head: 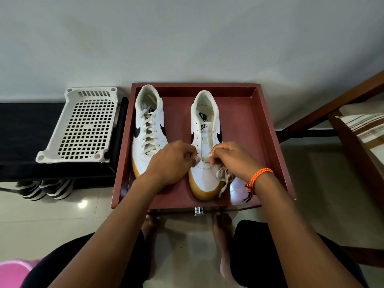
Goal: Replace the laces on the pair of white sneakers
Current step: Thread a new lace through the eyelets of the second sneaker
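A flat cream shoelace (206,157) was pinched between both hands at the lowest eyelets of the unlaced white leather sneaker (204,142). The right hand (232,161) gripped one end; the left hand (174,163) gripped the other. Beyond the left hand's knuckles stood the laced white sneaker (148,129), both shoes in a reddish-brown wooden tray (270,142).

I count two white sneakers (204,142) in one red-brown tray (270,129): one fully laced, one with a single loose lace (222,179) at its lowest eyelets. My two hands, left hand (172,163) and right hand (232,159), one orange bracelet (259,176). One white plastic basket (83,125). Two dark striped shoes (45,189) under the bench
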